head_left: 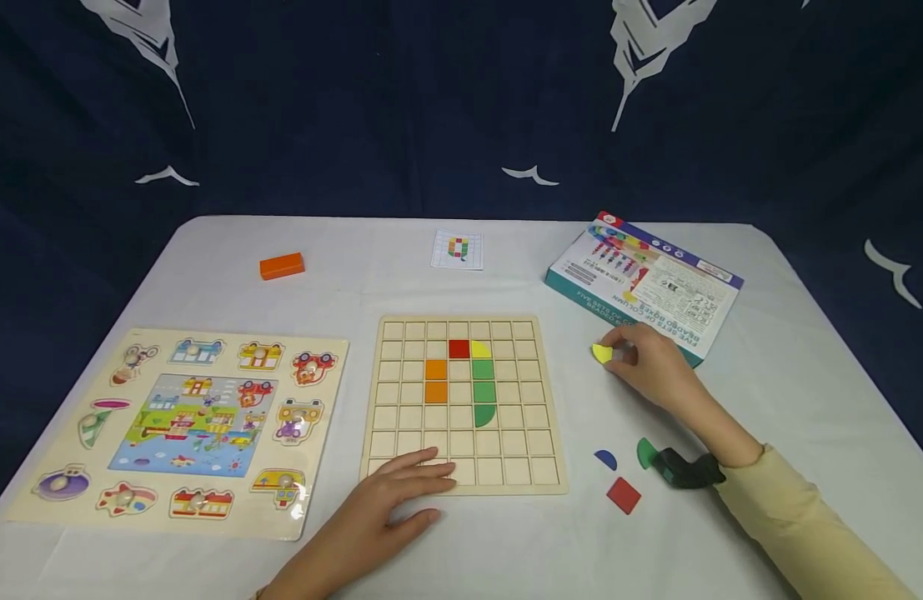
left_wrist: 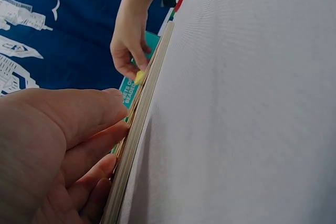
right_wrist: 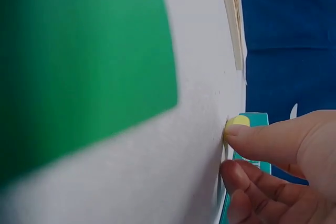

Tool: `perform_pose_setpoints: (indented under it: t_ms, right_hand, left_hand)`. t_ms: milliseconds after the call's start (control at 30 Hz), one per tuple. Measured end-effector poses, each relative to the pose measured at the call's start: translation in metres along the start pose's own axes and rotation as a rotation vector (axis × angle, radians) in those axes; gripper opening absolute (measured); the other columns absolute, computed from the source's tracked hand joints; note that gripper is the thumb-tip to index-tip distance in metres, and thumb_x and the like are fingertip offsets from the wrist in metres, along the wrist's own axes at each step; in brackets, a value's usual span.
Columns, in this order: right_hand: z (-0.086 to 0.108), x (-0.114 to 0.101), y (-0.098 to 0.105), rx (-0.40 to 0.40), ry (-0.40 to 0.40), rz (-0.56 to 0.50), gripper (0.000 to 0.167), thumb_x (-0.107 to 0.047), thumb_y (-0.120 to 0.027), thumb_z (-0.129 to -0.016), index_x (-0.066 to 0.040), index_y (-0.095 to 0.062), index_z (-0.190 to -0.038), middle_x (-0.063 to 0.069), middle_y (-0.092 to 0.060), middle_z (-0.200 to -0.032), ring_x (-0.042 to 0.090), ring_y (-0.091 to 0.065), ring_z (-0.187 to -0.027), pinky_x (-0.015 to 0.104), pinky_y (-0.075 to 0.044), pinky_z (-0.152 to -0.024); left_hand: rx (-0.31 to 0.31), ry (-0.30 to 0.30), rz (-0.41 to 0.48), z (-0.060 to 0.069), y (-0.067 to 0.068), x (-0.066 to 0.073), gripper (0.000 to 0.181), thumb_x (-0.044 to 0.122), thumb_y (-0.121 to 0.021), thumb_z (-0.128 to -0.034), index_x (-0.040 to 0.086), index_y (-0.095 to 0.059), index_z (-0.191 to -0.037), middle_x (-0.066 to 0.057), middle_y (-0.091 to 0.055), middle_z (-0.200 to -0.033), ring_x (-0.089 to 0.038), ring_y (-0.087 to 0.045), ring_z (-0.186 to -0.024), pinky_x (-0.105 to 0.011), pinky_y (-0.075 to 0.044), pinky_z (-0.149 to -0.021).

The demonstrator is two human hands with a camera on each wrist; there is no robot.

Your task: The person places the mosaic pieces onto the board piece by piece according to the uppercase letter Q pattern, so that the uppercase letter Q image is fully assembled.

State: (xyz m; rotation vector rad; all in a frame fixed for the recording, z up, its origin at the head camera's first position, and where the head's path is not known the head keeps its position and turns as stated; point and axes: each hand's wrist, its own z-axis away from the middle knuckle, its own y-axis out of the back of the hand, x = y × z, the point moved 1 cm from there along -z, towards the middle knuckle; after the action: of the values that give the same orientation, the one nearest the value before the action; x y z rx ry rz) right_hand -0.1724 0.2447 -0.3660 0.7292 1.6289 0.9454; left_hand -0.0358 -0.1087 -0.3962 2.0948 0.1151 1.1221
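Note:
My right hand [head_left: 651, 364] pinches a yellow quarter-circle piece [head_left: 601, 353] between thumb and fingers, right of the wooden grid board [head_left: 467, 475]. In the right wrist view the yellow piece [right_wrist: 239, 124] shows under the thumb. My left hand [head_left: 389, 517] rests with spread, straight fingers on the board's lower left edge. On the board lie a red square [head_left: 458, 349], a yellow quarter circle [head_left: 479, 350], two orange squares [head_left: 435, 381], and a green column [head_left: 484, 381] ending in a rounded piece.
Below my right hand lie a blue half circle [head_left: 606, 459], a red square piece [head_left: 624, 496] and a green piece [head_left: 646, 452]. A box [head_left: 649, 279] stands behind it. A pattern card [head_left: 457, 250], an orange block [head_left: 282, 266] and a knobbed picture puzzle [head_left: 228, 533] are also on the table.

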Motion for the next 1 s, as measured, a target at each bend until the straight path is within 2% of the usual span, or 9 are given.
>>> perform_pose_setpoints:
  t_ms: [233,400,500,600,800,1000]
  right_hand:
    - [-0.003,-0.008,0.000,0.008,0.027,-0.023,0.016,0.007,-0.071,-0.076,0.000,-0.062,-0.087,0.009,-0.060,-0.078,0.025,-0.053,-0.070,0.037,-0.047,-0.064]
    - [-0.007,-0.022,-0.002,-0.009,0.101,-0.132,0.023,0.006,-0.069,-0.080,-0.001,-0.062,-0.101,0.008,-0.061,-0.083,0.022,-0.059,-0.073,0.034,-0.051,-0.065]
    - [-0.015,-0.037,-0.004,-0.048,0.170,-0.222,0.025,0.006,-0.066,-0.082,-0.002,-0.063,-0.106,0.006,-0.063,-0.088,0.019,-0.060,-0.074,0.030,-0.052,-0.064]
    - [-0.026,-0.058,-0.009,-0.095,0.204,-0.310,0.018,0.005,-0.064,-0.084,-0.001,-0.065,-0.101,0.004,-0.064,-0.087,0.017,-0.059,-0.075,0.027,-0.052,-0.065]
    - [-0.053,-0.097,-0.029,-0.146,0.204,-0.424,0.007,-0.002,-0.065,-0.087,-0.003,-0.066,-0.093,0.001,-0.063,-0.077,0.018,-0.058,-0.072,0.029,-0.050,-0.064]
    - [-0.075,-0.120,-0.056,-0.197,0.194,-0.493,0.003,-0.001,-0.065,-0.086,-0.001,-0.067,-0.088,0.005,-0.063,-0.076,0.019,-0.059,-0.068,0.025,-0.052,-0.064]
  left_hand:
    - [0.013,-0.014,-0.002,0.001,0.002,0.001,0.032,0.007,-0.070,-0.0832,0.011,-0.067,-0.115,0.002,-0.059,-0.124,-0.023,-0.044,-0.124,-0.038,-0.038,-0.100]
    - [0.007,-0.008,-0.002,0.001,0.002,0.000,0.032,0.008,-0.069,-0.0837,0.011,-0.066,-0.115,0.003,-0.058,-0.125,-0.023,-0.044,-0.124,-0.039,-0.038,-0.100]
    - [0.006,-0.003,-0.002,0.001,0.001,-0.001,0.032,0.008,-0.070,-0.0836,0.012,-0.066,-0.115,0.004,-0.058,-0.125,-0.023,-0.044,-0.125,-0.039,-0.038,-0.100]
    - [0.003,-0.003,0.001,0.001,0.001,-0.002,0.032,0.008,-0.070,-0.0838,0.011,-0.066,-0.115,0.003,-0.058,-0.125,-0.023,-0.043,-0.125,-0.039,-0.038,-0.100]
    - [-0.001,-0.001,0.013,0.000,0.000,-0.002,0.030,0.008,-0.070,-0.0838,0.010,-0.067,-0.114,0.002,-0.058,-0.125,-0.023,-0.043,-0.125,-0.039,-0.038,-0.100]
    - [-0.010,0.006,0.010,0.000,-0.001,-0.002,0.030,0.009,-0.069,-0.0842,0.011,-0.067,-0.114,0.003,-0.058,-0.126,-0.022,-0.043,-0.126,-0.039,-0.038,-0.100]
